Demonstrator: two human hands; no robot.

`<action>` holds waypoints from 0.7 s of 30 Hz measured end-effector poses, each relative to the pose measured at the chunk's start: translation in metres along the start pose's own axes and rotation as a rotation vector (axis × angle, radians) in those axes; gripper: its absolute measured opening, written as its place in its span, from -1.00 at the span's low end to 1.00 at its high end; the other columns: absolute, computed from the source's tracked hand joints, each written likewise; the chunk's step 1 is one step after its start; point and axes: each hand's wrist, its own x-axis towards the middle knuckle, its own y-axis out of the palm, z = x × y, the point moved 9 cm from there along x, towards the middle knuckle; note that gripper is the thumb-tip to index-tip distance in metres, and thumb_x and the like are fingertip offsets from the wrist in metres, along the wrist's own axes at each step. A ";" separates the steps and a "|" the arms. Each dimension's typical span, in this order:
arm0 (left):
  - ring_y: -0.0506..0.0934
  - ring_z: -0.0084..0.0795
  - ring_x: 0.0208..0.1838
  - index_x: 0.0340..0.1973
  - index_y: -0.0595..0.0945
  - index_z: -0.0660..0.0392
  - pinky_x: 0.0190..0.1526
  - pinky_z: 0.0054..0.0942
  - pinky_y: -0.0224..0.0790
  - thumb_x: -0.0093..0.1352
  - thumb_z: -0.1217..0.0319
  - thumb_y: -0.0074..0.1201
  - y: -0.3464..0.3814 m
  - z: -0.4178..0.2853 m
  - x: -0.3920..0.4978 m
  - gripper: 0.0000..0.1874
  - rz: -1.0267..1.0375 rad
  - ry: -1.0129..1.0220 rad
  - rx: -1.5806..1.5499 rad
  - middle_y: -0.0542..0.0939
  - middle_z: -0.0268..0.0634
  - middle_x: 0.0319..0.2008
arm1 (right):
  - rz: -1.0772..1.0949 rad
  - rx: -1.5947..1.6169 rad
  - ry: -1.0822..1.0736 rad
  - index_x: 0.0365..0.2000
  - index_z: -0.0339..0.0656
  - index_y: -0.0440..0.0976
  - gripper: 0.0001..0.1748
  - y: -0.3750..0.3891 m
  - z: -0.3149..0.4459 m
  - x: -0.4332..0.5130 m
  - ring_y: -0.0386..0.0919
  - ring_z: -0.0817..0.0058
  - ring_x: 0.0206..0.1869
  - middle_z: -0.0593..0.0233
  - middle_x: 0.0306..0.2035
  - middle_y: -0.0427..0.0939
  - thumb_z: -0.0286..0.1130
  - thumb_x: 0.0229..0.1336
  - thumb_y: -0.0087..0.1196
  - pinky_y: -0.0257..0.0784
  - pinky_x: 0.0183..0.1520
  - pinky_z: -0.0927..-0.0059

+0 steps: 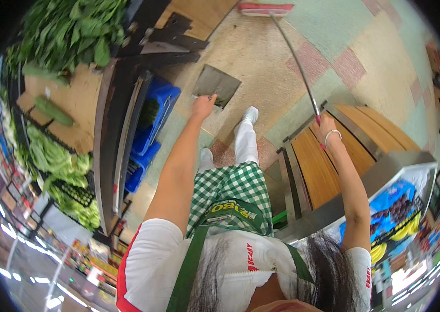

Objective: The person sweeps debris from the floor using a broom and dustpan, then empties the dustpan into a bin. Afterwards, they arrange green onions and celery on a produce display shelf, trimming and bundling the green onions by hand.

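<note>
My left hand (pixel 203 106) is closed around the handle of a grey dustpan (pixel 220 81), held low beside my legs. A few green leaf scraps show at the pan's near edge, partly hidden by my fingers. In my right hand (pixel 325 126) is the pink grip of a broom (pixel 296 58) with a long metal stick. Its pink and white head (pixel 266 9) rests on the tiled floor at the top of the view, well apart from the dustpan.
On the left, a produce stand (pixel 105 156) bears leafy greens (pixel 74 31), a green gourd (pixel 53 110) and lettuce (pixel 58 156). Blue crates (pixel 157 117) sit beneath it. To the right stands a wood-slatted display (pixel 317 167) with grapes (pixel 399 208) and bananas (pixel 406 230).
</note>
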 end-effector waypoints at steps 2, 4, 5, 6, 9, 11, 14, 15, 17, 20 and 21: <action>0.50 0.00 -0.30 -0.46 0.60 0.19 -0.24 -0.15 0.32 0.29 -0.03 -0.21 0.001 0.001 -0.003 -0.49 0.007 -0.049 0.002 0.56 0.02 -0.42 | 0.004 -0.131 0.039 -0.40 -0.42 0.36 -0.71 0.013 0.004 0.025 0.47 -0.04 -0.26 -0.19 -0.41 0.48 -0.32 0.07 -0.09 0.41 -0.23 0.13; 0.51 -0.02 -0.27 -0.45 0.61 0.16 -0.23 -0.16 0.33 0.30 -0.02 -0.20 -0.002 0.008 -0.003 -0.51 0.009 -0.078 0.007 0.57 -0.01 -0.39 | 0.067 -0.229 0.026 -0.38 -0.40 0.35 -0.74 0.053 -0.024 0.018 0.47 -0.03 -0.23 -0.18 -0.35 0.47 -0.35 0.11 -0.15 0.41 -0.21 0.09; 0.51 -0.03 -0.26 -0.44 0.61 0.15 -0.22 -0.17 0.34 0.30 -0.01 -0.20 -0.001 0.013 -0.004 -0.51 0.008 -0.087 0.009 0.57 -0.01 -0.39 | 0.105 -0.279 0.042 -0.38 -0.38 0.35 -0.76 0.060 -0.030 0.000 0.47 -0.02 -0.22 -0.18 -0.32 0.47 -0.35 0.12 -0.15 0.41 -0.22 0.09; 0.51 -0.03 -0.26 -0.43 0.61 0.15 -0.21 -0.17 0.34 0.30 -0.01 -0.20 -0.001 0.016 -0.004 -0.51 0.009 -0.087 0.010 0.57 -0.02 -0.38 | 0.137 -0.329 0.066 -0.37 -0.37 0.35 -0.77 0.062 -0.039 -0.023 0.48 -0.01 -0.22 -0.17 -0.30 0.46 -0.36 0.13 -0.16 0.42 -0.23 0.09; 0.51 -0.03 -0.24 -0.40 0.62 0.16 -0.20 -0.17 0.34 0.30 0.00 -0.19 -0.012 0.023 -0.006 -0.52 -0.004 -0.111 -0.061 0.57 -0.02 -0.36 | 0.314 -0.083 0.051 -0.53 -0.32 0.36 -0.81 0.056 -0.047 -0.100 0.47 0.07 -0.51 -0.02 -0.59 0.46 -0.38 0.04 -0.08 0.38 -0.47 0.18; 0.51 -0.03 -0.22 -0.39 0.61 0.17 -0.18 -0.18 0.34 0.29 0.01 -0.16 -0.017 0.029 -0.008 -0.53 -0.023 -0.142 -0.066 0.57 -0.02 -0.34 | 0.421 0.273 0.173 -0.61 -0.31 0.35 -0.85 0.023 -0.035 -0.142 0.38 0.33 -0.73 0.18 -0.75 0.38 -0.44 -0.02 -0.06 0.29 -0.67 0.36; 0.50 -0.04 -0.18 -0.38 0.61 0.16 -0.14 -0.18 0.33 0.28 -0.01 -0.16 -0.018 0.030 -0.010 -0.52 0.016 -0.151 -0.072 0.56 -0.02 -0.30 | 0.458 0.651 0.366 -0.58 -0.36 0.38 -0.89 0.029 -0.049 -0.216 0.26 0.62 -0.84 0.33 -0.79 0.33 -0.51 -0.05 -0.04 0.13 -0.81 0.53; 0.50 -0.05 -0.18 -0.37 0.61 0.15 -0.14 -0.18 0.33 0.28 -0.01 -0.17 -0.018 0.034 -0.014 -0.52 0.029 -0.170 -0.073 0.56 -0.03 -0.30 | 0.407 0.636 0.362 -0.58 -0.37 0.38 -0.89 0.028 -0.048 -0.229 0.27 0.61 -0.83 0.34 -0.79 0.33 -0.52 -0.03 -0.04 0.12 -0.81 0.55; 0.49 -0.06 -0.16 -0.35 0.60 0.15 -0.12 -0.19 0.32 0.28 -0.02 -0.17 -0.017 0.045 -0.021 -0.52 0.053 -0.197 -0.060 0.56 -0.04 -0.28 | 0.428 0.705 0.401 -0.56 -0.37 0.38 -0.85 0.039 -0.041 -0.250 0.27 0.61 -0.83 0.30 -0.79 0.32 -0.45 -0.04 0.02 0.14 -0.78 0.51; 0.49 -0.07 -0.14 -0.35 0.60 0.14 -0.10 -0.19 0.31 0.28 -0.02 -0.18 -0.017 0.046 -0.018 -0.52 0.025 -0.162 -0.040 0.56 -0.05 -0.26 | 0.255 0.270 0.199 -0.49 -0.37 0.39 -0.79 0.021 -0.009 -0.223 0.36 0.41 -0.76 0.15 -0.75 0.37 -0.38 -0.06 0.04 0.26 -0.67 0.39; 0.49 -0.07 -0.14 -0.35 0.60 0.14 -0.10 -0.19 0.31 0.28 -0.02 -0.18 -0.019 0.043 -0.016 -0.52 0.015 -0.143 -0.033 0.56 -0.05 -0.26 | 0.195 0.214 0.123 -0.52 -0.35 0.38 -0.79 0.032 -0.013 -0.203 0.39 0.42 -0.73 0.15 -0.76 0.36 -0.36 -0.03 0.01 0.26 -0.66 0.36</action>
